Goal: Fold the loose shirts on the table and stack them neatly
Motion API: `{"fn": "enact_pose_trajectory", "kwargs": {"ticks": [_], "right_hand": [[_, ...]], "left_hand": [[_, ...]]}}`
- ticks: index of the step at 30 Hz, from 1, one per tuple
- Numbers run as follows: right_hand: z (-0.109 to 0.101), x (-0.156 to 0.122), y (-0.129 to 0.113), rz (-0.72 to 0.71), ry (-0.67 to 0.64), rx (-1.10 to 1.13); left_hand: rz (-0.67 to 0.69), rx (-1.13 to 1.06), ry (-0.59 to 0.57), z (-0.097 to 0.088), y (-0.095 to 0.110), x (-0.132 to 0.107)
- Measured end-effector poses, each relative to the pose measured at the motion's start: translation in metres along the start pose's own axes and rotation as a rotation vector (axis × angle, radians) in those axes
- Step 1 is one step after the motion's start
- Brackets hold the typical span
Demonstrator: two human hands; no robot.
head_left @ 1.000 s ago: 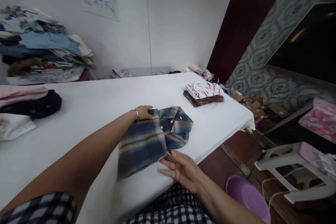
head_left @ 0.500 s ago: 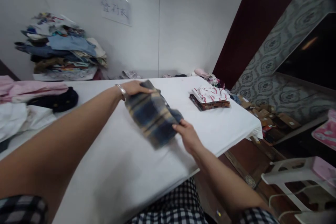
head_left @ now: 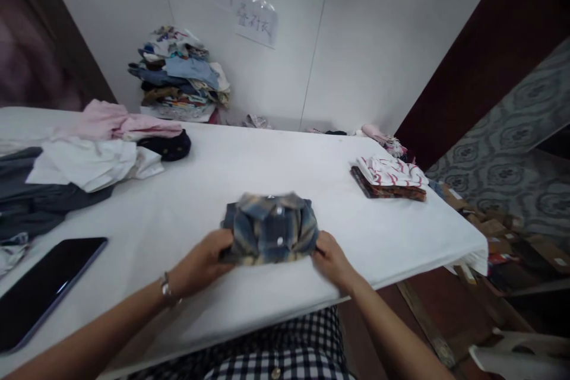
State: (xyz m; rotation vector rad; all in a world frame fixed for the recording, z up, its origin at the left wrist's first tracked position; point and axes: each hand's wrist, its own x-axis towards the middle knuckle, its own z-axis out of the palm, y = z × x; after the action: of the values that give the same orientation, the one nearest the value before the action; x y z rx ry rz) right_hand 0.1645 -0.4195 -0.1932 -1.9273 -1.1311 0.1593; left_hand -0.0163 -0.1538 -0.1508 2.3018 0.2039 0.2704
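While left hand (head_left: 201, 265) clasps folded plaid shirt (head_left: 272, 229), right hand (head_left: 333, 260) pinches opposite edge.

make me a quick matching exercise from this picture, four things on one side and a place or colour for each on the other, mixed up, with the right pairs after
Column 1
1. plaid shirt
2. bracelet
3. sign
4. striped cloth

Column 2
a. on the wall
b. on brown folded cloth
c. between left hand and right hand
d. silver-coloured

Pairs: 1-c, 2-d, 3-a, 4-b
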Motion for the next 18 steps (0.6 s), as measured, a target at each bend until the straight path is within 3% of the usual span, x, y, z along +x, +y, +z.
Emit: {"fn": "enact_pose_trajectory", "kwargs": {"ticks": [2, 5, 9, 12, 18], "right_hand": [[0.008, -0.020, 0.005, 0.012, -0.042, -0.023], [0.002, -0.026, -0.001, 0.054, -0.069, 0.148], [-0.013, -0.007, -0.016, 0.325, -0.003, 0.499], [-0.011, 0.013, -0.020, 0.496, 0.148, 0.478], [0.010, 0.022, -0.009, 0.321, 0.249, 0.393]], "left_hand": [[0.002, 0.000, -0.065, 0.015, -0.007, -0.022], [-0.130, -0.093, -0.059, 0.018, -0.016, -0.030], [-0.313, -0.334, 0.028, 0.018, -0.021, -0.008], [-0.400, -0.442, 0.137, 0.022, -0.011, 0.010], [-0.365, -0.535, 0.291, 0.026, 0.013, 0.007]]}}
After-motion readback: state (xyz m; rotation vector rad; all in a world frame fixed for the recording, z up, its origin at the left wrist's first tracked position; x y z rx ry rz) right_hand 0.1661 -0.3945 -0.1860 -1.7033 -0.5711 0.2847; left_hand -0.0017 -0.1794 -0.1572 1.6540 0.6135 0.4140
